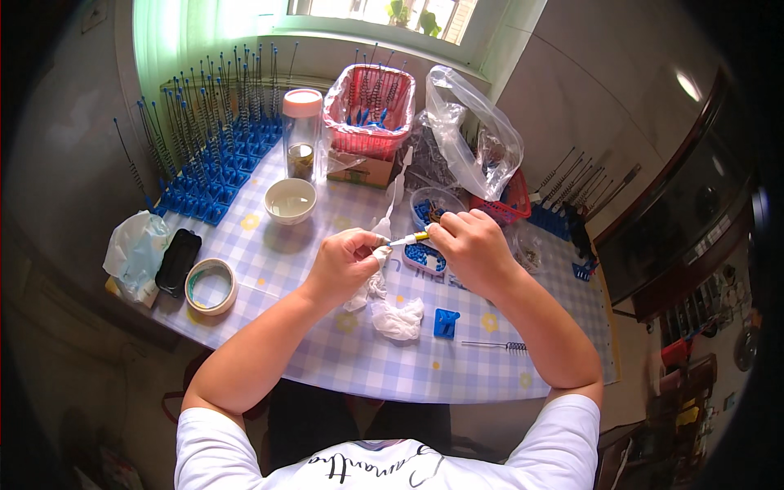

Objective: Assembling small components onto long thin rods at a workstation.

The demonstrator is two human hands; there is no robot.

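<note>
Above the middle of the table, my two hands meet. My right hand (467,245) is closed around a small white-and-yellow glue tube (411,238), its narrow tip pointing left. My left hand (347,260) is pinched closed at that tip; whatever small thing its fingers hold is too hidden to make out. White crumpled tissue (398,319) lies below the hands, with more tissue just under my left fingers. A blue plastic base (446,323) sits on the tablecloth nearer me. Beside it, under my right forearm, lies a dark wire with a coiled spring (506,346).
Rows of blue bases with upright spring wires (204,175) fill the back left. A lidded bottle (302,135), a bowl (290,202), a tape roll (211,287) and a black case (178,261) stand left. Behind my hands are a red basket (369,143) and a box of blue parts (425,259).
</note>
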